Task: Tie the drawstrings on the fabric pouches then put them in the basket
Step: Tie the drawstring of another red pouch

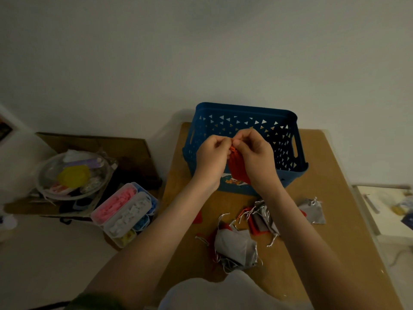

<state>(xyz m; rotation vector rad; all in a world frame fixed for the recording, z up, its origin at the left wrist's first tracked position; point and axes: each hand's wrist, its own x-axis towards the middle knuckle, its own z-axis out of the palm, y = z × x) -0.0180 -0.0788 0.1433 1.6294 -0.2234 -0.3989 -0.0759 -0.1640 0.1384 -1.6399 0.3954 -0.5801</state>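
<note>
My two hands are raised side by side over the near edge of the basket. The left hand point(212, 157) and the right hand point(254, 155) both have their backs to the camera and their fingers curled in. Their fingertips meet at the gathered neck of a red pouch point(237, 170), and each hand pinches that neck. The pouch body hangs down between the two wrists, in front of the near wall of the blue basket point(279, 139). The fingers cover the drawstrings at the neck, so I cannot tell whether a knot is there.

The basket is plastic, with triangular cut-outs and a handle slot in each end wall. It stands at the far end of the brown table point(339, 231), close to the room wall. From this angle I cannot see what lies inside it.

Nearer to me on the table, the other pouches lie loose around the right forearm. A grey pouch point(237, 245) tops a small heap with white strings trailing out. Just beyond it, a mixed bunch of red and grey pouches point(261, 220) lies partly under the forearm. A lone grey pouch point(312, 212) lies on the other side of that arm, towards the right edge of the table.

Left of the table and lower down, a clear compartment box point(125, 211) holds small pink, white, blue and yellow pieces. Beyond it a glass bowl point(41, 186) with a yellow object among its contents sits on a cardboard sheet point(125, 148)
</note>
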